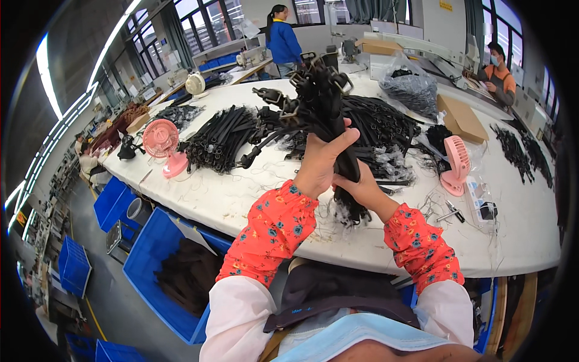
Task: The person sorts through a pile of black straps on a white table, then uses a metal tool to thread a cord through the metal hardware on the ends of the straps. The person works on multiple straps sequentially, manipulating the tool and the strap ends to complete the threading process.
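Observation:
A thick bundle of black straps with metal buckles (329, 99) stands nearly upright above the near edge of the white table (229, 202). My left hand (319, 158) is closed around its middle, thumb across the front. Lower on the same bundle, my right hand (363, 188) is wrapped from the right side. The buckles bunch at the top, and frayed whitish ends show at the bottom. Behind it lie a pile of black straps (222, 139) on the left and another strap pile (383, 123) on the right. Some fingers of both hands are hidden by the bundle.
Pink fans stand at left (161, 142) and right (456, 166). A power strip (479, 196) and thread snips (455, 211) lie at right, near a cardboard box (461, 117) and plastic bag (410, 90). A blue bin (142, 283) sits below left. Two people (283, 42) are beyond the table.

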